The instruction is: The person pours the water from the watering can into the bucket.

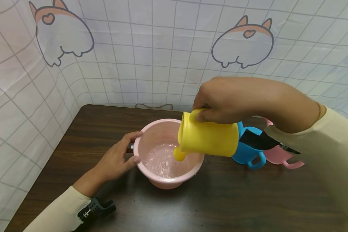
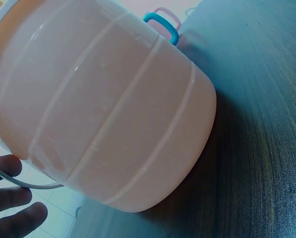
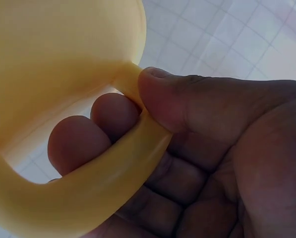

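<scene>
My right hand (image 1: 223,100) grips the handle of a yellow spouted cup (image 1: 211,137), its fingers through the handle loop in the right wrist view. The cup lies tipped on its side, with its mouth and short spout toward the left, above a pink bucket (image 1: 167,183). Rippled clear water (image 1: 162,161) lies inside the bucket; whether a stream falls from the spout is hard to tell. At the bucket's left rim my left hand (image 1: 116,159) holds on with thumb and forefinger, while other fingers (image 2: 21,220) sit near its thin bail handle (image 2: 33,186).
Right of the bucket stand a blue cup (image 1: 245,154) and a pink cup (image 1: 278,156), partly hidden by my right arm. All rests on a dark wooden table (image 1: 235,199). A white grid-patterned cloth (image 1: 162,48) hangs behind and at the left.
</scene>
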Demonstrator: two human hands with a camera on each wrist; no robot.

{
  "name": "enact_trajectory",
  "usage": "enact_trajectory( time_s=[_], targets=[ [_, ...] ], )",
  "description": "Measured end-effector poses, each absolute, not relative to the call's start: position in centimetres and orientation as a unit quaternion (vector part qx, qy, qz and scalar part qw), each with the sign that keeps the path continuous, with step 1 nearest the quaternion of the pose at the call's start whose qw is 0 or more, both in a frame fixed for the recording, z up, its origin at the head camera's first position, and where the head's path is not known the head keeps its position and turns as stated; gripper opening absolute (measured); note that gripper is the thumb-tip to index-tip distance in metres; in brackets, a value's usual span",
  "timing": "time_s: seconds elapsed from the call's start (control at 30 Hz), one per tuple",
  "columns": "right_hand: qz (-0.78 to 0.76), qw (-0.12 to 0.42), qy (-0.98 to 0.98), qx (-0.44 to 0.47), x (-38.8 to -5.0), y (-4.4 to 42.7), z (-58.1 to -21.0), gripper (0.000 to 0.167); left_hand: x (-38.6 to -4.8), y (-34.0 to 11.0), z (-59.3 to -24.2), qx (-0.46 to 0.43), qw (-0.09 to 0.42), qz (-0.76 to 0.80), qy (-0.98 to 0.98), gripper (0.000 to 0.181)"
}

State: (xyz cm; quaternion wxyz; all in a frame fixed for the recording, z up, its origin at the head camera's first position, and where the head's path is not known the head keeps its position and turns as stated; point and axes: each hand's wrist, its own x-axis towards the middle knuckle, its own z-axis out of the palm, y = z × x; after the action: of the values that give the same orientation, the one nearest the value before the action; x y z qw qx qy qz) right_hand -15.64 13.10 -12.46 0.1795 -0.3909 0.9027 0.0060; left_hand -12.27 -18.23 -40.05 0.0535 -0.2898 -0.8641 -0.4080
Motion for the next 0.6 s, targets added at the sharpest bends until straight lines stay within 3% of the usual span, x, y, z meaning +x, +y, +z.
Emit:
enact_trajectory(
  time_s=[0.6],
  targets=[
    [0.043,0.202,0.909,-0.363,-15.6,11.2,-12.2,0.016,-12.3,-18.2,-40.1,-0.297,0.059,-0.412,-0.86,0.071]
  ],
)
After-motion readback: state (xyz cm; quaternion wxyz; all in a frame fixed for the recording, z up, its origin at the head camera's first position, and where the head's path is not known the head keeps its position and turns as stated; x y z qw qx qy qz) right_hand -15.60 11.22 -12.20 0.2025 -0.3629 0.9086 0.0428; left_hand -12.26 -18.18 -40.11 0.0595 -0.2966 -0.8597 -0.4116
